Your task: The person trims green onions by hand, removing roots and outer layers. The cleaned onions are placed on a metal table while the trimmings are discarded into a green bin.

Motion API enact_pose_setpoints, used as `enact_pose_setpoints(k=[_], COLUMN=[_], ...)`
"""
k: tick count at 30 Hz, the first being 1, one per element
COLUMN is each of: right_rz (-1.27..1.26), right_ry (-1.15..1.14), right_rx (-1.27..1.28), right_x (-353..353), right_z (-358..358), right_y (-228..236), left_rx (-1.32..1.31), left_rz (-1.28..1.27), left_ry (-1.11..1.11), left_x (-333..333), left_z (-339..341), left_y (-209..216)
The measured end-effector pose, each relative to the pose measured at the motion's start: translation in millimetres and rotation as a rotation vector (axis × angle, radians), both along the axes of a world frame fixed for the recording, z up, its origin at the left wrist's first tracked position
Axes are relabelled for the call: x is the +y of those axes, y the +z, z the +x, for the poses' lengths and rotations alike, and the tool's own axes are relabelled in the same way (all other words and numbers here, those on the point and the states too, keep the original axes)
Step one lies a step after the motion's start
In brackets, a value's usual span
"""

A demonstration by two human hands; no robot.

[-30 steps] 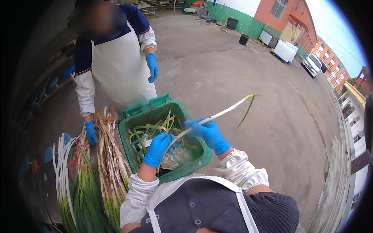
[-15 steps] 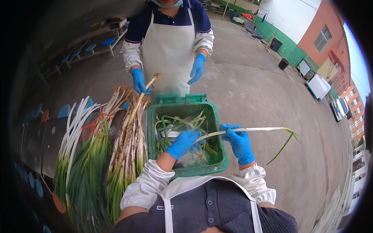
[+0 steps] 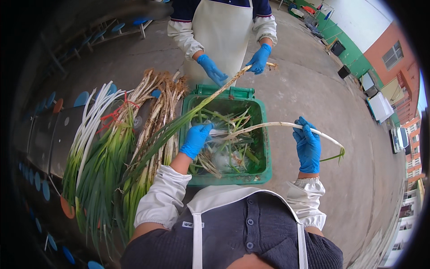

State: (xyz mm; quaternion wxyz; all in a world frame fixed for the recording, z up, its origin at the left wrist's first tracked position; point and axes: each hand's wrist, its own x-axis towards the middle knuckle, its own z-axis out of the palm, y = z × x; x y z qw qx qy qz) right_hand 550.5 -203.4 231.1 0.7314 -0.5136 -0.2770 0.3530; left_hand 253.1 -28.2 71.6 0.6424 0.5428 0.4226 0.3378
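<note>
Blue-gloved, the right hand (image 3: 308, 144) sits at 3 o'clock from the bin (image 3: 267, 154), its fingers folded loosely about one green onion (image 3: 277, 124). At 9 o'clock, the left hand (image 3: 196, 140) is over the bin's side, fingers curled beside a pale strip (image 3: 218, 132); blur hides whether they pinch it. The onion arches from above the bin out past 3 o'clock, green tip drooping. It should feel light, springy along the white stem, limp at the leaf, perhaps slick, and quick to snap if bent hard; the firm white middle looks the best hold.

Counted: one bin; one onion in the right hand; one longer onion (image 3: 215, 95) held near its roots by the co-worker's left hand (image 3: 260, 59) at 1 o'clock, while the co-worker's right hand (image 3: 211, 69) hangs half open at 12. Toward 9 o'clock lie three groups: one of clean white stalks (image 3: 92, 112), one bundle (image 3: 109, 148) with red string (image 3: 117, 115), one heap with brown roots (image 3: 168, 96). Their stalks overlap too much to count.
</note>
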Motion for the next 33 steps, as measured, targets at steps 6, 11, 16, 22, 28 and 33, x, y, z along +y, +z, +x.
enact_pose_setpoints(k=[6,11,16,22,28,33], right_rz=[0.004,0.001,-0.018,0.002,0.024,0.060], right_ry=[-0.052,-0.114,-0.138,-0.098,-0.019,0.060], right_rx=[-0.007,-0.050,-0.142,-0.158,-0.109,-0.076], right_x=[1,2,6,11,9,8], right_z=[5,2,-14,-28,-28,-29], right_y=[6,13,20,22,16,13], left_rx=[0.299,0.015,-0.319,-0.077,-0.267,-0.286], left_rz=[0.290,0.590,0.448,0.672,0.127,0.036], left_ry=[0.058,0.091,0.083,-0.107,-0.321,-0.350], left_x=[13,7,-15,-36,-26,-22], left_z=[2,33,53,69,62,64], left_y=[-35,-2,96,136,122,112])
